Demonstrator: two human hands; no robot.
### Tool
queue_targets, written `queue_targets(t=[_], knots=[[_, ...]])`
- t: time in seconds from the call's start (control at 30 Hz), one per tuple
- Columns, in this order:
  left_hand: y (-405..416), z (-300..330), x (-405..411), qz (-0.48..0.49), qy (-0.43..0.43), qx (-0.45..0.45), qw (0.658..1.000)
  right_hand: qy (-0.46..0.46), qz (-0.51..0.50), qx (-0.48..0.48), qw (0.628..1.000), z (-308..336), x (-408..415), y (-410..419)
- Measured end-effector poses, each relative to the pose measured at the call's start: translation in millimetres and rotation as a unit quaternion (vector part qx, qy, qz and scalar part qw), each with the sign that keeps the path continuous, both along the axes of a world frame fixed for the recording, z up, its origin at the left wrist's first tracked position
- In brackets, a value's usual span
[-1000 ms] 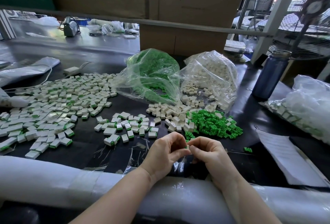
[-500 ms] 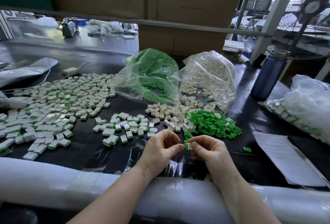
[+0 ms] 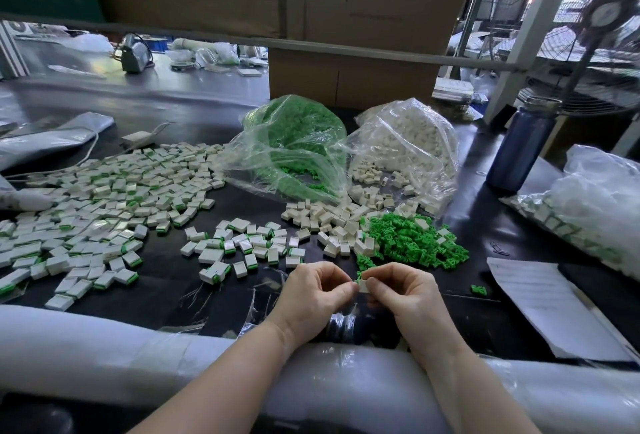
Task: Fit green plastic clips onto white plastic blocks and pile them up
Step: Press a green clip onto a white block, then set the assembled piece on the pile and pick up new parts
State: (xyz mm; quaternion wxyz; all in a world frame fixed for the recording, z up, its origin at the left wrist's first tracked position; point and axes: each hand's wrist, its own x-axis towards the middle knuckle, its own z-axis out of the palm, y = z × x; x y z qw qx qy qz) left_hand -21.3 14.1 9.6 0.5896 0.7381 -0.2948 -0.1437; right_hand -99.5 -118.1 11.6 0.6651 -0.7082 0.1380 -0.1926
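Between both hands, the white block (image 3: 363,285) is pinched by the right hand (image 3: 403,298); the curled left hand (image 3: 313,295) meets it from 9 o'clock.

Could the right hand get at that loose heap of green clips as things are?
Probably yes, once freed: the green clips lie open just beyond the right hand, nothing between. It now pinches a white block.
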Motion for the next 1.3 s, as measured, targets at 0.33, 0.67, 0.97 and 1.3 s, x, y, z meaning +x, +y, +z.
queue_targets(t=[0.33, 0.67, 0.97, 1.3], knots=[[-0.3, 1.9, -0.7, 0.022, 0.033, -0.049, 0.998, 0.000, -0.023, -0.054, 0.998, 2.0, 0.5, 1.4], [0.0, -9.2, 10.2, 0.204, -0.180, 0.125, 0.954, 0.061, -0.216, -0.158, 0.962, -8.6, 3.7, -9.4], [-5.2, -12.4, 10.8, 0.177, -0.174, 0.282, 0.927, 0.118, -0.226, -0.210, 0.944, -14.0, 5.8, -15.3], [-12.5, -19.6, 15.7, 0.033, -0.271, 0.377, 0.885, 0.156, -0.197, -0.233, 0.939, -13.1, 6.0, -11.7]])
